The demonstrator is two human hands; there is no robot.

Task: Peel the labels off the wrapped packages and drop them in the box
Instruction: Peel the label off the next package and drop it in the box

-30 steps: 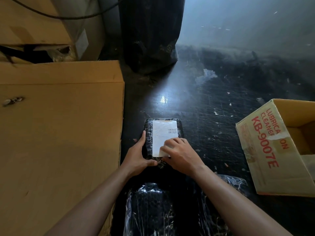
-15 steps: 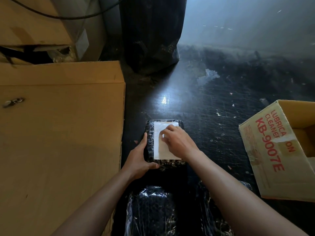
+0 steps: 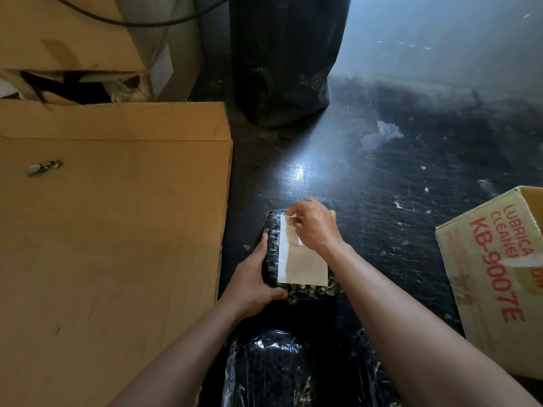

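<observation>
Our left hand [image 3: 255, 279] grips wrapped package [image 3: 272, 254] along left edge on dark floor [image 3: 388, 236]; right hand [image 3: 315, 227] pinches white label [image 3: 302, 267] at far corner. Open box [image 3: 496, 277] lies well right.

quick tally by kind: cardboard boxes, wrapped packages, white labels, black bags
cardboard boxes: 3 (large box, back box, printed box)
wrapped packages: 3 (held package, near package, half-hidden package)
white labels: 1 (label)
black bags: 1 (bag)
total: 8
</observation>
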